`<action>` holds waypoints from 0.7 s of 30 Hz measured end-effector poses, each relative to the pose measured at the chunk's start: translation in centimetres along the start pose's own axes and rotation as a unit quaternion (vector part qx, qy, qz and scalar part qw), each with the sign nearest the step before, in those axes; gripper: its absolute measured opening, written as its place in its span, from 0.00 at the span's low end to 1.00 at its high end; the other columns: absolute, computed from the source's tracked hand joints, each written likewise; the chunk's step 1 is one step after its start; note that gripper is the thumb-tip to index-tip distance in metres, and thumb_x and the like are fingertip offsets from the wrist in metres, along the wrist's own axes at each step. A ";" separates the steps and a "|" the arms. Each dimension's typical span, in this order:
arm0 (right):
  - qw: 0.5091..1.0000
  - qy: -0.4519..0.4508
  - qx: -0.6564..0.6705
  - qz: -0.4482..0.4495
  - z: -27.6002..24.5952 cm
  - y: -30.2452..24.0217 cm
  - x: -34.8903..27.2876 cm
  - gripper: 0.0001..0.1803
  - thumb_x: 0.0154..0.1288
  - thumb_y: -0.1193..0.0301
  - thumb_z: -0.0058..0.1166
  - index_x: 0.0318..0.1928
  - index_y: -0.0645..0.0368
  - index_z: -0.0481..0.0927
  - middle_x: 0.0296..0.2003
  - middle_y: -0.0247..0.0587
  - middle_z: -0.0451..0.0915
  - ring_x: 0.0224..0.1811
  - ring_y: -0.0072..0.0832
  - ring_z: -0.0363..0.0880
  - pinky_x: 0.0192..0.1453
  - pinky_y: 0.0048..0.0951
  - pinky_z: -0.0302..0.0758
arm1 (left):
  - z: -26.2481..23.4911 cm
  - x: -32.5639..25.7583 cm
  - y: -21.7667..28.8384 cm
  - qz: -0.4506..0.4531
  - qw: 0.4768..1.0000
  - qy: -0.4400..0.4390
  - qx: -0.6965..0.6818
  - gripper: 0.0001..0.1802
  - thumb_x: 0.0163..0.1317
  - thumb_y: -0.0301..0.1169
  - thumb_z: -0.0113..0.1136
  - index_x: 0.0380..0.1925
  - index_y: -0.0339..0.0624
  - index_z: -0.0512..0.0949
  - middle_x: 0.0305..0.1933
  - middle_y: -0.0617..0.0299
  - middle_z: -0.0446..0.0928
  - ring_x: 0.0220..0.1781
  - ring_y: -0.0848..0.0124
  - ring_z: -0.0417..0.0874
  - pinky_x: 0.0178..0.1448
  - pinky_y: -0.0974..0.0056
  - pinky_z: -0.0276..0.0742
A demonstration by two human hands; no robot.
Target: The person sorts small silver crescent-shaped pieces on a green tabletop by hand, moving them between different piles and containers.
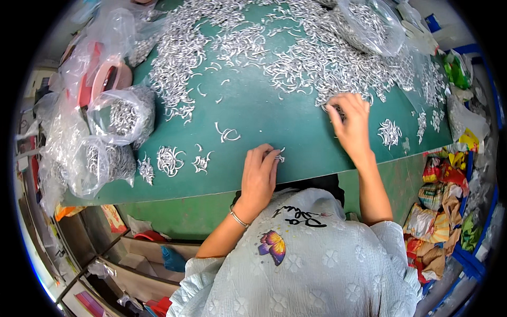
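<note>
Small, curved silver metal pieces (pixel 177 68) lie in a broad heap across the green tabletop (pixel 248 113). My left hand (pixel 259 174) rests near the table's front edge, its fingers bent and closed around a few of these pieces (pixel 281 155), whose ends stick out beside the fingertips. At the near edge of the heap, my right hand (pixel 353 127) curls its thumb and fingers around more pieces, partly visible in the shadow between them. How many each hand holds is hidden. Two or three loose pieces (pixel 228 134) lie beyond my left hand.
Small separate piles (pixel 170 161) sit at the front left, and another pile (pixel 390 133) lies right of my right hand. Clear plastic bags (pixel 108 158) of pieces and a pink tape dispenser (pixel 111 79) line the left side. Another filled bag (pixel 369 26) stands far right.
</note>
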State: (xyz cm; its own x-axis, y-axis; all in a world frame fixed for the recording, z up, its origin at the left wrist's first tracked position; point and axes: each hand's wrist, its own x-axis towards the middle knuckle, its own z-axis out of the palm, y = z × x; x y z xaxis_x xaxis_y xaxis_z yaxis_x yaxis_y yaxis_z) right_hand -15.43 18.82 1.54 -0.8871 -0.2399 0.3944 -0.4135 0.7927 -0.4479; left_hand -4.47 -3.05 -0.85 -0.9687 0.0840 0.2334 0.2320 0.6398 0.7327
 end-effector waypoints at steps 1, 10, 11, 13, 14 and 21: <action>0.999 0.019 -0.003 0.026 -1.4 0.9 -1.0 0.04 0.59 0.75 0.60 0.36 0.57 0.81 0.37 0.37 0.80 0.43 0.36 0.74 0.49 0.36 0.64 | 0.0 0.0 0.0 0.001 1.000 -0.001 -0.005 0.14 0.56 0.15 0.61 0.44 0.34 0.78 0.47 0.53 0.74 0.43 0.57 0.75 0.48 0.58 0.73; 0.977 0.095 -0.162 0.106 -7.1 6.4 -6.6 0.16 0.58 0.74 0.62 0.48 0.59 0.80 0.48 0.44 0.77 0.50 0.43 0.72 0.54 0.41 0.66 | 0.7 0.6 0.4 0.009 1.000 -0.001 0.005 0.13 0.56 0.15 0.61 0.42 0.34 0.79 0.46 0.52 0.74 0.43 0.58 0.76 0.49 0.59 0.74; 0.986 0.068 -0.123 0.089 -7.1 4.7 -6.1 0.22 0.57 0.71 0.64 0.53 0.58 0.78 0.50 0.46 0.76 0.54 0.46 0.71 0.58 0.43 0.65 | 0.9 0.5 0.3 0.008 1.000 0.009 0.003 0.12 0.56 0.15 0.61 0.42 0.34 0.79 0.46 0.52 0.74 0.43 0.57 0.76 0.49 0.59 0.74; 0.994 -0.052 -0.063 0.069 -5.9 2.2 -5.8 0.37 0.52 0.62 0.69 0.63 0.56 0.71 0.60 0.51 0.69 0.62 0.48 0.66 0.65 0.46 0.63 | 1.1 0.4 0.2 0.008 1.000 0.003 0.013 0.12 0.57 0.17 0.61 0.43 0.34 0.78 0.47 0.52 0.74 0.44 0.55 0.75 0.49 0.58 0.73; 0.984 -0.123 -0.101 0.085 -5.1 1.0 -5.7 0.43 0.51 0.59 0.70 0.66 0.55 0.67 0.64 0.53 0.64 0.64 0.50 0.63 0.65 0.48 0.63 | 1.1 0.4 0.2 0.009 1.000 -0.004 0.016 0.12 0.58 0.17 0.61 0.43 0.35 0.78 0.47 0.52 0.74 0.45 0.55 0.75 0.49 0.57 0.73; 0.997 -0.021 0.009 0.071 1.4 -0.2 -3.9 0.16 0.60 0.75 0.61 0.50 0.62 0.79 0.56 0.52 0.71 0.58 0.49 0.69 0.57 0.42 0.70 | 1.0 0.5 0.4 0.015 1.000 -0.003 0.016 0.13 0.57 0.17 0.61 0.44 0.35 0.78 0.47 0.52 0.74 0.44 0.56 0.75 0.50 0.57 0.73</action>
State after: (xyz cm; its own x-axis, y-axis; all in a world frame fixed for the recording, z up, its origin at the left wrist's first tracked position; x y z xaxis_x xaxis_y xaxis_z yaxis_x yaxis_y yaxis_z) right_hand -12.15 18.81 -1.00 -0.9444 -0.1494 0.2927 -0.2868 0.8097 -0.5120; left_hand -4.97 -1.98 -1.09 -0.9620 0.1073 0.2512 0.2577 0.6609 0.7048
